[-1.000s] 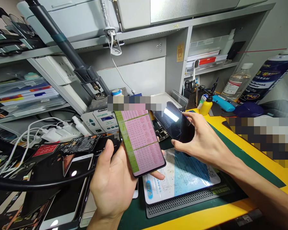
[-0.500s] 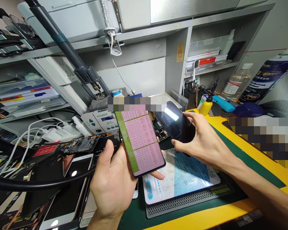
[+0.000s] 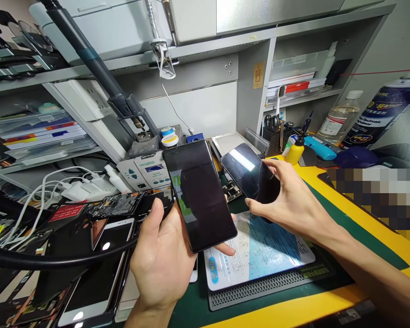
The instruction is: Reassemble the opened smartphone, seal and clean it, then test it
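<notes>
A large phone [image 3: 208, 200] rests on the palm and fingers of my left hand [image 3: 164, 255], its screen mostly dark with a faint green and grey patch at the left. The thumb of that hand points up beside the phone. To the right, my right hand [image 3: 290, 196] grips a second black phone [image 3: 253, 175] by its right edge between thumb and fingers. A bright reflection lies on that phone's glass. Below both phones is a white and blue work pad [image 3: 263, 255] with marks on it.
Several phones and parts, including a white-framed phone [image 3: 97, 273], lie at the left. A black cable [image 3: 64, 262] crosses there. Behind stands a soldering station [image 3: 150, 171]. A yellow bottle [image 3: 294, 152], a clear bottle [image 3: 340, 116] and a spray can [image 3: 379, 111] stand at the right.
The screen of the phone on my left hand has gone from a pink and green table to mostly dark. Both hands keep nearly the same place and hold.
</notes>
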A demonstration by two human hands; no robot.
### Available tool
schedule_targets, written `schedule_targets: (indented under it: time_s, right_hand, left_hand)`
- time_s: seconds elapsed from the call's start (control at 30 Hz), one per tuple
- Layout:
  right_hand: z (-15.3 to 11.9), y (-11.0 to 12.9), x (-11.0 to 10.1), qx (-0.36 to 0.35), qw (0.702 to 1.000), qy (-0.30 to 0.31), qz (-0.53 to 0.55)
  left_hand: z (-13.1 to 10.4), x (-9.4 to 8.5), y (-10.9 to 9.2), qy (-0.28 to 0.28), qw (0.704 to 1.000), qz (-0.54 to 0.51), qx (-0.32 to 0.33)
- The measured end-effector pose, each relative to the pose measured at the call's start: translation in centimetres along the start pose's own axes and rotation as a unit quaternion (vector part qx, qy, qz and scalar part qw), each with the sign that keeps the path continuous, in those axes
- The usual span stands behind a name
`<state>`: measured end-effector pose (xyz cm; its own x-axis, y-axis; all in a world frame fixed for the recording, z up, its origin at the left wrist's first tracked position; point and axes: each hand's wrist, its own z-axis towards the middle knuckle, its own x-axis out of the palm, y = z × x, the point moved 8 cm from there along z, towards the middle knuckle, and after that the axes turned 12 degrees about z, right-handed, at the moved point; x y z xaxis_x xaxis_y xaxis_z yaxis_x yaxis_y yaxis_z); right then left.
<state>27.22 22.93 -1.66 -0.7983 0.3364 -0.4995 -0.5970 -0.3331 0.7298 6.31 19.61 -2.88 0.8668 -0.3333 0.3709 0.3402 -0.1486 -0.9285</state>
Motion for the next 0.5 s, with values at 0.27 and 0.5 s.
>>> schedule_targets:
  time_s: [0.27, 0.5]
  right_hand:
    - [0.00, -0.26, 0.03, -0.013, 1.000, -0.008, 0.004]
    - [0.06, -0.38, 0.04, 0.002, 1.000, -0.010, -0.008]
  left_hand:
    - [0.15, 0.17, -0.09, -0.017, 1.000, 0.007, 0.017]
    - [0.20, 0.03, 0.29, -0.084, 0.991, 0.100, 0.008]
